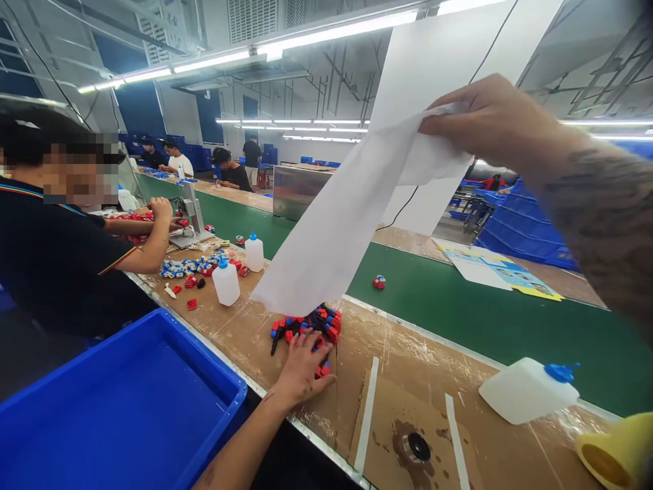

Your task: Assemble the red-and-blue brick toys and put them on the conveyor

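Observation:
My right hand (484, 119), raised at the upper right, pinches the top of a limp, thin white bag-like sheet (341, 231). The sheet slants down to the left, its lower end hanging just over a heap of small red, blue and black plastic parts (329, 323). On that heap rests my left hand (306, 371), palm down with fingers spread, touching the parts and covering some of them. Whether the sheet's lower end touches the heap, I cannot tell.
A blue tray (204, 371) stands at the lower left. White bottles (226, 282) and a tipped one (525, 391) sit on the bench. A green conveyor belt (433, 286) carries a small toy car (379, 282). A co-worker (66, 258) works a small press (191, 214) at left.

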Demonstrator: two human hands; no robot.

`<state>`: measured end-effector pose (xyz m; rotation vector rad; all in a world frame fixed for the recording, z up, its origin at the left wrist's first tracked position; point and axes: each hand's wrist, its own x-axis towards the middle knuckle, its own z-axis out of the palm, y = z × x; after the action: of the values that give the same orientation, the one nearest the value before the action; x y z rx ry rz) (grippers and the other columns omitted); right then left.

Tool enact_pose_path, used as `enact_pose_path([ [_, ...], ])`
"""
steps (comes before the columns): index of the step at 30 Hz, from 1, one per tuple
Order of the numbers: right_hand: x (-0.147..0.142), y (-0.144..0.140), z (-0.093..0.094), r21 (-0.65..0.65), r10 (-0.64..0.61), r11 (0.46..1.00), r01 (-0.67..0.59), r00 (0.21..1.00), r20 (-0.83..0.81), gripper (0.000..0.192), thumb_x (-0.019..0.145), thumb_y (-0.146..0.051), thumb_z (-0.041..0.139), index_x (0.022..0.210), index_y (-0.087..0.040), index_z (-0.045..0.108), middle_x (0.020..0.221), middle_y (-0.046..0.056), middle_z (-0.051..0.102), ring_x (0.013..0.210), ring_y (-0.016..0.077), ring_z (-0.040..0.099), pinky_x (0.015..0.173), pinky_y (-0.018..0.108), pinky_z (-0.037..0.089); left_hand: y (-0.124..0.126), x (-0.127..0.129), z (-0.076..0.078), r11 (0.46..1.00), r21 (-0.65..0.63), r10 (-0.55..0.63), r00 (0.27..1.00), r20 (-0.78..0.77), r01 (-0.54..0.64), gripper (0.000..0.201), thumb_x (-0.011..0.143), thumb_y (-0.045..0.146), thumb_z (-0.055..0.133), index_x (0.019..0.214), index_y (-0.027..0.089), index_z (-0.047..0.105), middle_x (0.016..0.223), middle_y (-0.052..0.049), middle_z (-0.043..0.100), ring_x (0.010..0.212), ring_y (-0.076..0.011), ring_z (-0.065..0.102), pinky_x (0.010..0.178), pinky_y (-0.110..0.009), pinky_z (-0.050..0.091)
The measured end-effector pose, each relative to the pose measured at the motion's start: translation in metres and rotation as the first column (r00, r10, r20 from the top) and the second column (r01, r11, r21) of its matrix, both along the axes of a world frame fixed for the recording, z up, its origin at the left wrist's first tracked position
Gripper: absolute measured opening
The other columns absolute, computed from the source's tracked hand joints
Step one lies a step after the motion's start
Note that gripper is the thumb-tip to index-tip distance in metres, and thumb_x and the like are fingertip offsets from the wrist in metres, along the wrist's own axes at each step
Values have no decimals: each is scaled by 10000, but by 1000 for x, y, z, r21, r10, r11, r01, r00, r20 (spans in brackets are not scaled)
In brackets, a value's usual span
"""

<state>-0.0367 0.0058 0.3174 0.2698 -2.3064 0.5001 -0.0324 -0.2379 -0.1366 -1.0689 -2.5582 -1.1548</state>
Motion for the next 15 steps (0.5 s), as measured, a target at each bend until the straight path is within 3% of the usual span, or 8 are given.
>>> enact_pose_path([
  [1,3,-4,-6,-82,-22,996,23,1000,19,263,912,-320,611,938,-100,752,653,-40,557,519,7,443,533,225,369,-13,-5,7,982,172,69,993,91,-84,733,735,465,770,1389,266,506,1480,-138,446,1412,-360,346,1160,-590,231],
  [2,4,-7,-11,-156,-2,988,7,1000,31,240,919,-280,603,951,-91,747,657,-40,561,524,6,457,543,226,380,-27,-12,15,916,346,137,970,201,-201,830,731,480,771,1450,258,419,1494,-148,417,1406,-346,361,1142,-553,298],
  [4,0,-10,-20,-261,129,958,-118,991,23,222,913,-234,606,960,-58,732,664,-34,577,543,16,501,556,224,399,-56,-32,36,682,600,201,896,396,-418,943,740,497,757,1510,245,275,1525,-173,346,1405,-322,374,1088,-476,398],
  [7,-22,-12,-36,-357,328,884,-304,945,9,223,894,-226,637,945,-18,701,673,-18,614,567,46,557,536,195,404,-100,-70,70,376,763,267,850,454,-525,928,690,492,786,1455,264,314,1470,-162,395,1329,-283,466,992,-391,479],
  [9,-41,-18,-54,-402,427,833,-379,904,31,184,888,-199,650,914,-21,686,653,-15,619,536,51,548,500,167,400,-127,-94,91,266,816,308,847,433,-514,829,643,456,813,1346,283,409,1301,-97,540,1132,-214,595,866,-316,530],
  [10,-51,-23,-65,-436,452,812,-389,891,48,140,877,-173,659,884,-35,685,628,-17,611,504,55,529,473,162,398,-139,-102,99,233,811,300,833,465,-537,729,638,451,808,1258,270,471,1161,-57,606,982,-177,635,777,-277,540],
  [12,-72,-38,-94,-463,520,786,-409,843,138,113,894,-157,615,863,-76,686,641,-8,625,515,89,548,477,187,435,-161,-110,111,258,745,263,787,558,-614,530,608,420,816,1023,206,565,849,7,633,698,-129,614,595,-216,499],
  [15,-96,-71,-147,-361,496,842,-400,837,229,157,923,-181,563,881,-114,699,733,14,663,634,143,599,592,245,481,-201,-85,124,323,664,302,738,604,-675,370,594,329,834,809,146,595,633,29,577,557,-127,563,476,-197,419],
])
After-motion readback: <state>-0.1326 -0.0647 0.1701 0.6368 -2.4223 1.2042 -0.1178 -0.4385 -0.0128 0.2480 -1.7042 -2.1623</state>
